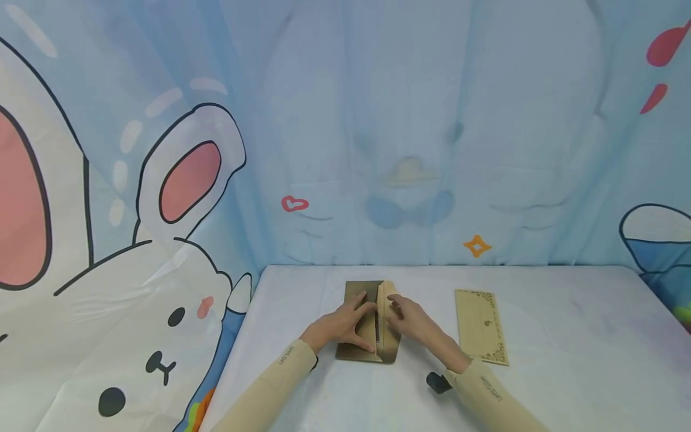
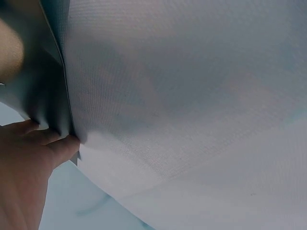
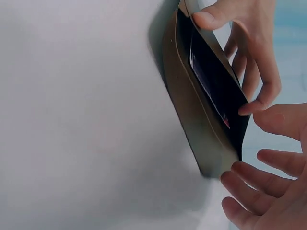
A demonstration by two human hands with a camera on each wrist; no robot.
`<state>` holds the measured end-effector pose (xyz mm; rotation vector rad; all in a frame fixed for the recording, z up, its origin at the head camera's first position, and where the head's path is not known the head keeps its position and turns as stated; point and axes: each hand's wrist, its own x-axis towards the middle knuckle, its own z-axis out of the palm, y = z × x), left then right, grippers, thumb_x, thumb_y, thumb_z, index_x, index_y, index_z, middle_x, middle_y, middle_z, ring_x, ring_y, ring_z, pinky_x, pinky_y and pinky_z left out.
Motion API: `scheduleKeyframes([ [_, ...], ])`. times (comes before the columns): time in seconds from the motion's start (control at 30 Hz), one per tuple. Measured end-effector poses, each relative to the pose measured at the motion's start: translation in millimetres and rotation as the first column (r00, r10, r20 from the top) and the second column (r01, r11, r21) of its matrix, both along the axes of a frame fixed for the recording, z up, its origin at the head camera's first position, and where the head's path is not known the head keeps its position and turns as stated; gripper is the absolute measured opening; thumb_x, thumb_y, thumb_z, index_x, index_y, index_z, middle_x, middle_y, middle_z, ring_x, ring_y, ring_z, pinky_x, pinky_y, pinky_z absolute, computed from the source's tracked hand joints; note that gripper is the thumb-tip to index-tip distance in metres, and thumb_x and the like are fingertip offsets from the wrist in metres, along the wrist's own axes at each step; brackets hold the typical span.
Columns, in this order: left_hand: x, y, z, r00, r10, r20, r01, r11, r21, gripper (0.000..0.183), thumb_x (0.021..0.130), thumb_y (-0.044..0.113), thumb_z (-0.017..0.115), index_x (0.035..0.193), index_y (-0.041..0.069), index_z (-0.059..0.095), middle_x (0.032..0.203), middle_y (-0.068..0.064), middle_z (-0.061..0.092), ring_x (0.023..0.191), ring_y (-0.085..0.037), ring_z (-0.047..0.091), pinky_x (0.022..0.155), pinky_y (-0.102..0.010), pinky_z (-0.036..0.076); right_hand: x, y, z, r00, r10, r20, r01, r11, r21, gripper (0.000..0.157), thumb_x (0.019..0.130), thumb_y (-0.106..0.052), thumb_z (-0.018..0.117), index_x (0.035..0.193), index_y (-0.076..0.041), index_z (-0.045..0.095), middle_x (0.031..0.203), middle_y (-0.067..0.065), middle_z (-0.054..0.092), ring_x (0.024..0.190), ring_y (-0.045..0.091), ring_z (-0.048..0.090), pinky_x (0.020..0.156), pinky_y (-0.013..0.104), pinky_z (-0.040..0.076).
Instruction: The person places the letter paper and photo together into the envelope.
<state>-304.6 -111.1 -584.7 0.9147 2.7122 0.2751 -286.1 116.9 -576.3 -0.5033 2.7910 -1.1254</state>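
Observation:
A gold envelope (image 1: 356,348) lies on the white table with its flap (image 1: 390,336) folded out to the right. My left hand (image 1: 345,321) rests on its body, thumb and fingers spread along the mouth; in the right wrist view the left hand (image 3: 254,52) keeps thumb and a fingertip at that edge. The mouth gapes dark, and a thin printed insert (image 3: 208,88) shows inside. My right hand (image 1: 412,321) is at the flap side, fingers loosely bent and grasping nothing; in the right wrist view its fingertips come close to the envelope's near end.
To the right lies a pale yellow rectangular card (image 1: 479,327) with dark ornaments at its corners. A small black device (image 1: 438,383) sits by the right cuff. Behind the white table (image 1: 567,336) hangs a blue curtain (image 1: 432,120) with cartoon prints.

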Motion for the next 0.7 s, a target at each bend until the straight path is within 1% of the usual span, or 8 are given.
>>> scheduleKeyframes([
  [0.1, 0.2, -0.1, 0.7, 1.000, 0.003, 0.005, -0.003, 1.000, 0.000, 0.098, 0.076, 0.072, 0.072, 0.154, 0.035, 0.026, 0.169, -0.015, 0.011, 0.154, -0.037, 0.021, 0.117, -0.050, 0.037, 1.3, 7.2, -0.3, 0.999, -0.001, -0.042, 0.002, 0.999, 0.038, 0.053, 0.092, -0.009, 0.067, 0.138, 0.009, 0.049, 0.130, 0.031, 0.060, 0.121, 0.046, 0.058, 0.101, 0.056, 0.049],
  [0.23, 0.7, 0.2, 2.5, 1.000, -0.001, 0.002, 0.001, 1.000, 0.002, 0.097, 0.077, 0.071, 0.073, 0.153, 0.034, 0.026, 0.168, -0.017, 0.011, 0.153, -0.039, 0.023, 0.117, -0.051, 0.038, 4.1, 17.5, -0.5, 0.997, -0.019, -0.080, 0.026, 0.996, 0.086, 0.055, 0.093, -0.012, 0.068, 0.139, 0.010, 0.048, 0.135, 0.031, 0.056, 0.128, 0.048, 0.053, 0.107, 0.058, 0.044],
  [0.37, 1.5, -0.1, 4.2, 1.000, 0.000, 0.010, 0.000, 1.000, 0.009, 0.097, 0.077, 0.070, 0.073, 0.153, 0.033, 0.026, 0.168, -0.016, 0.011, 0.153, -0.039, 0.023, 0.116, -0.051, 0.038, 6.4, 27.4, -2.5, 0.995, -0.054, -0.089, 0.065, 0.990, 0.126, 0.056, 0.093, -0.013, 0.068, 0.139, 0.010, 0.047, 0.138, 0.033, 0.053, 0.131, 0.049, 0.050, 0.109, 0.059, 0.041],
  [0.5, 2.3, -0.2, 4.5, 0.999, 0.014, 0.029, -0.014, 1.000, 0.012, 0.097, 0.076, 0.071, 0.073, 0.153, 0.035, 0.026, 0.169, -0.014, 0.010, 0.154, -0.039, 0.021, 0.115, -0.053, 0.039, 9.0, 37.3, -4.9, 0.992, -0.094, -0.078, 0.106, 0.983, 0.153, 0.056, 0.093, -0.013, 0.069, 0.139, 0.009, 0.048, 0.139, 0.033, 0.052, 0.130, 0.050, 0.049, 0.108, 0.060, 0.042],
  [0.7, 2.3, -1.0, 4.0, 0.999, 0.012, 0.047, -0.013, 0.999, 0.032, 0.096, 0.077, 0.070, 0.074, 0.152, 0.035, 0.026, 0.169, -0.014, 0.008, 0.154, -0.041, 0.020, 0.114, -0.055, 0.039, 10.4, 56.4, -11.1, 0.988, -0.137, -0.079, 0.147, 0.977, 0.156, 0.056, 0.093, -0.014, 0.070, 0.139, 0.008, 0.048, 0.139, 0.033, 0.051, 0.130, 0.051, 0.049, 0.108, 0.060, 0.041],
])
